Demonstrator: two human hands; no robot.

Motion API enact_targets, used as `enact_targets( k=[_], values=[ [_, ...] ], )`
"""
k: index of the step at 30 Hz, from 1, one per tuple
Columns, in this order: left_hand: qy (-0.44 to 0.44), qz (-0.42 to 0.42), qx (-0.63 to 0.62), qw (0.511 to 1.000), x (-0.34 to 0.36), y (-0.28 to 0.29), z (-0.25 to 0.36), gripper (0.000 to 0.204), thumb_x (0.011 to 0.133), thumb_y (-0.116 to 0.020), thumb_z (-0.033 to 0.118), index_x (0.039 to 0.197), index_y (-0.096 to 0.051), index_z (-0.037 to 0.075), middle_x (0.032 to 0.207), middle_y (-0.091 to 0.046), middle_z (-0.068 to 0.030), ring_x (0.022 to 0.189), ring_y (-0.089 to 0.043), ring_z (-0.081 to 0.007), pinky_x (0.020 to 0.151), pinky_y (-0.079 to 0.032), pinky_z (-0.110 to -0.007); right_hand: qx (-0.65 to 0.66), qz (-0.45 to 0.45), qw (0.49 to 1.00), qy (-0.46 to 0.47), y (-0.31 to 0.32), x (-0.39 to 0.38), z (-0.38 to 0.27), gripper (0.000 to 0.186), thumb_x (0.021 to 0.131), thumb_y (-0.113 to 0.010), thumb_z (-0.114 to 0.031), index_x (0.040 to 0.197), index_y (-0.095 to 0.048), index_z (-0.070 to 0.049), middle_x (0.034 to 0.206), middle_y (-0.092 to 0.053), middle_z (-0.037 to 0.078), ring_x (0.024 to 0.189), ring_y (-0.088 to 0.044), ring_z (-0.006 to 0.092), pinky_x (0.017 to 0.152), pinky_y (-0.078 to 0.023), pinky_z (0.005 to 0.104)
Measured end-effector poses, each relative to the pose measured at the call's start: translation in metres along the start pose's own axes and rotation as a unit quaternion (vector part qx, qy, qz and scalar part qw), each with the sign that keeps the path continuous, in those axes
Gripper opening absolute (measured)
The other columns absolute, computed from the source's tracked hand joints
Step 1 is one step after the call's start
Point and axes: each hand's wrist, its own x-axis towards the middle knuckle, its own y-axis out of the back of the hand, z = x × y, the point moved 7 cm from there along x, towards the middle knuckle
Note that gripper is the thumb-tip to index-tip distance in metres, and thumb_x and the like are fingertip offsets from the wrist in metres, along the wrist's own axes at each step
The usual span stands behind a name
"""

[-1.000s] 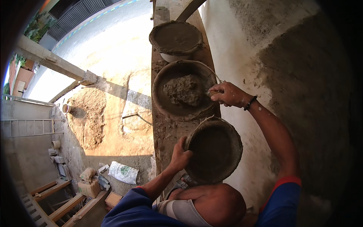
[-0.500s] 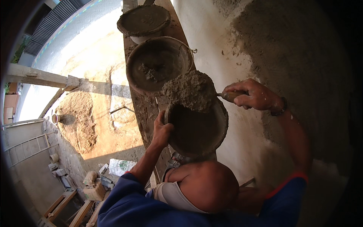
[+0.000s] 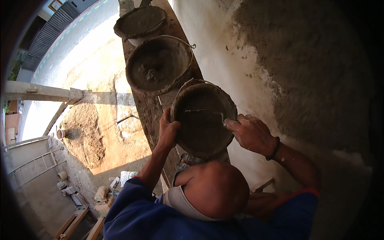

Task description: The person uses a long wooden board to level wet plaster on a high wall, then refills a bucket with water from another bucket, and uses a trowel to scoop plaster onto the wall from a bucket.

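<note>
My left hand point(image 3: 167, 130) grips the left rim of a round, mortar-crusted pan point(image 3: 200, 140), its thumb over the edge. In my right hand point(image 3: 254, 135) is a trowel point(image 3: 196, 111), its blade seen nearly edge-on as a thin pale line inside the pan. Closed fingers hide most of the trowel's handle; the bent metal neck shows. Beyond the pan stands a bucket point(image 3: 160, 80) with a wire handle and a small lump of mortar inside. Farther off is another mortar-coated container point(image 3: 140, 22). My bent knee point(image 3: 216, 188) is just below the pan.
The containers stand on a narrow, raised wooden plank point(image 3: 148, 108). Along its right runs a wall point(image 3: 312, 80), partly covered with darker, rough mortar. Lower down at left lie a sand heap point(image 3: 82, 134), a ladder point(image 3: 36, 166) and timber point(image 3: 76, 222). A beam point(image 3: 38, 91) juts in from the left.
The large mortar heap over the pan's far edge is no longer seen. My right hand has moved nearer, bringing the trowel inside the pan. My left hand keeps its hold on the rim.
</note>
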Motion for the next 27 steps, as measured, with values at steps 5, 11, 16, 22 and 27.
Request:
enact_targets(
  k=[5, 11, 16, 22, 27],
  values=[
    [-0.014, -0.027, 0.015, 0.999, 0.003, -0.003, -0.011, 0.070, 0.064, -0.049, -0.002, 0.133, -0.040, -0.005, 0.116, -0.055, -0.0192, 0.097, -0.060, -0.0253, 0.080, -0.053, -0.032, -0.107, -0.088, 0.990, 0.008, -0.063, 0.007, 0.010, 0.026, 0.086, -0.054, -0.017, 0.109, -0.063, -0.010, 0.089, -0.062, 0.016, 0.081, -0.066, 0.0312, 0.065, -0.054, 0.0419],
    [-0.039, -0.014, 0.009, 0.999, 0.006, 0.008, -0.018, 0.066, 0.064, -0.049, -0.001, 0.129, -0.042, -0.009, 0.116, -0.056, -0.0186, 0.100, -0.058, -0.0246, 0.086, -0.049, -0.032, -0.174, 0.093, 0.980, 0.040, -0.015, 0.025, -0.006, 0.023, 0.083, -0.055, -0.016, 0.101, -0.067, -0.010, 0.076, -0.062, 0.013, 0.068, -0.064, 0.0281, 0.058, -0.052, 0.0386],
    [-0.051, -0.021, 0.031, 0.998, -0.010, -0.009, -0.001, 0.065, 0.065, -0.050, 0.001, 0.128, -0.043, -0.011, 0.116, -0.056, -0.0171, 0.103, -0.057, -0.0232, 0.090, -0.046, -0.031, -0.172, 0.010, 0.985, 0.018, -0.057, 0.034, 0.002, 0.016, 0.077, -0.058, -0.013, 0.084, -0.068, -0.003, 0.070, -0.064, 0.014, 0.069, -0.067, 0.0261, 0.056, -0.052, 0.0380],
    [-0.022, -0.012, 0.040, 0.999, -0.015, -0.002, -0.024, 0.068, 0.068, -0.049, 0.000, 0.134, -0.036, -0.010, 0.122, -0.051, -0.0182, 0.105, -0.054, -0.0232, 0.089, -0.045, -0.030, -0.024, -0.126, 0.990, 0.056, -0.058, 0.025, -0.004, 0.011, 0.066, -0.061, -0.011, 0.067, -0.060, 0.000, 0.066, -0.063, 0.019, 0.062, -0.065, 0.0330, 0.055, -0.053, 0.0422],
    [0.003, 0.047, 0.073, 0.996, -0.042, -0.021, -0.002, 0.065, 0.072, -0.051, 0.002, 0.135, -0.035, -0.007, 0.120, -0.051, -0.0178, 0.103, -0.053, -0.0223, 0.090, -0.045, -0.030, 0.158, -0.171, 0.973, 0.002, -0.086, 0.013, -0.001, 0.012, 0.070, -0.057, -0.013, 0.071, -0.064, -0.003, 0.070, -0.065, 0.019, 0.069, -0.065, 0.0382, 0.062, -0.054, 0.0462]
  ],
)
